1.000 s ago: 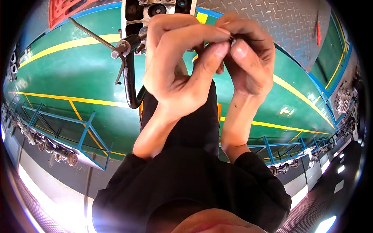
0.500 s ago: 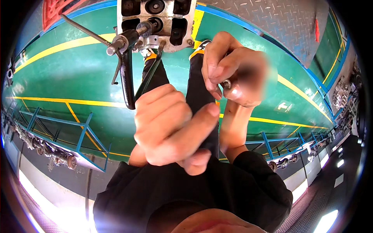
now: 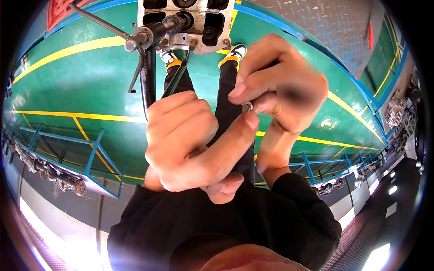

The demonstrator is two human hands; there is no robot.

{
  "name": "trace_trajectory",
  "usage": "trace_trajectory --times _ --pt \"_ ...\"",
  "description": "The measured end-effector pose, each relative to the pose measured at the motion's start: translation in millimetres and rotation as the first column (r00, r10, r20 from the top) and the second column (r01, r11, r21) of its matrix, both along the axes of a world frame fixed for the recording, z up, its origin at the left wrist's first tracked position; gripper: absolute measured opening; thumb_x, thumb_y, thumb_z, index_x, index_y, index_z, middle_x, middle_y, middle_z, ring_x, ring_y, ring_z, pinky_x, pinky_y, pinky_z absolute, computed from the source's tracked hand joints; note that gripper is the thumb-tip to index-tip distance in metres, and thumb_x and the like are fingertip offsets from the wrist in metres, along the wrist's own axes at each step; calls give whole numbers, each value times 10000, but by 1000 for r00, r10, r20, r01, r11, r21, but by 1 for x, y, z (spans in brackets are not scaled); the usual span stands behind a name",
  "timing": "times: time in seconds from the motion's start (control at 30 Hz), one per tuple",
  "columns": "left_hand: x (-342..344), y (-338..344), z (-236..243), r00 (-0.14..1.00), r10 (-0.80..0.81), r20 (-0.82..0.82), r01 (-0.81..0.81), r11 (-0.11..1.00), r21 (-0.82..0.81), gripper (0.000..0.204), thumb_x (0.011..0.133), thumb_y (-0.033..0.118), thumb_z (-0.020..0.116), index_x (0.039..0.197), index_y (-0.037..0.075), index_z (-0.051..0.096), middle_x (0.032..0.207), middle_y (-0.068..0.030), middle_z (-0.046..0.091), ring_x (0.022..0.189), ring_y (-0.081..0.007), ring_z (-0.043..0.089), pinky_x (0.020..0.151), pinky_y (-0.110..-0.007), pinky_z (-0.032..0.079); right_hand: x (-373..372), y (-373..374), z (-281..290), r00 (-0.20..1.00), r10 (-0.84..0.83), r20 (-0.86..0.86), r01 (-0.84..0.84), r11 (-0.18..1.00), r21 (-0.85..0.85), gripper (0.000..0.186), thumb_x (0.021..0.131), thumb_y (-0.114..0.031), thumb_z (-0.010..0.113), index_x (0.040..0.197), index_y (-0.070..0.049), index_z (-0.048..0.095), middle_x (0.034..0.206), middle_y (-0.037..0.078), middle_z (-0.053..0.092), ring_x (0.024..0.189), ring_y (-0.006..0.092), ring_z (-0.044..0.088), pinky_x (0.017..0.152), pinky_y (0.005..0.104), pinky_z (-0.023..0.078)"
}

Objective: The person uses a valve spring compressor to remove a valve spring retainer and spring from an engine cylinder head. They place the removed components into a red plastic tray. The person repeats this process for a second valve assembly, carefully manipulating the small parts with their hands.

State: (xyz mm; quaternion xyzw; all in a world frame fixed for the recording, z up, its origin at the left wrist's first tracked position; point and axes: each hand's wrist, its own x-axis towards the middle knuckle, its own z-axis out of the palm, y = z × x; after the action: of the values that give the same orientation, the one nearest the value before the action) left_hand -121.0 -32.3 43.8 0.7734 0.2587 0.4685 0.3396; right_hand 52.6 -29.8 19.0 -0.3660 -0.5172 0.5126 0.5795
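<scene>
My right hand [image 3: 285,86] pinches a small round metal part [image 3: 247,107] between thumb and fingertips. My left hand [image 3: 194,149] is just below, middle fingers curled and index fingertip reaching up against that part; whether anything lies inside its curl is hidden. Above them, at the top centre, is a metal engine block or head [image 3: 210,18] with square openings and round recesses. A black clamp-like tool [image 3: 147,77] with a steel shaft and bent side bars is fitted to it, its lower end behind my left hand.
A grey tread-plate surface [image 3: 316,18] is at upper right, a red panel [image 3: 61,13] at upper left. My shoes stand on the yellow-lined green floor [image 3: 68,90]. Blue metal racks with engine parts [image 3: 79,187] line both sides.
Both hands have dropped from their raised pinch near the block, uncovering it and the tool. Since half a second ago the small part has moved slightly left, down to my left index fingertip.
</scene>
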Motion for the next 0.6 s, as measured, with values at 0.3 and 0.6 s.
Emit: trace_trajectory --times 0.3,0.6 --pt "-1 -3 1 999 42 -9 -43 994 -101 607 1011 476 414 1095 -102 578 688 -143 571 563 -240 528 580 -380 457 -9 4 -8 862 97 -498 -136 990 -41 222 834 -149 755 904 36 653 957 157 558 676 171 559 519 231 454" --pt "2 -7 -24 970 94 226 -62 988 -143 595 1034 394 428 1238 -161 485 668 -178 611 481 -175 512 503 -293 416 -63 -4 -21 40 103 -994 -256 963 89 311 960 -190 588 1186 22 560 970 107 508 719 114 485 485 178 452"
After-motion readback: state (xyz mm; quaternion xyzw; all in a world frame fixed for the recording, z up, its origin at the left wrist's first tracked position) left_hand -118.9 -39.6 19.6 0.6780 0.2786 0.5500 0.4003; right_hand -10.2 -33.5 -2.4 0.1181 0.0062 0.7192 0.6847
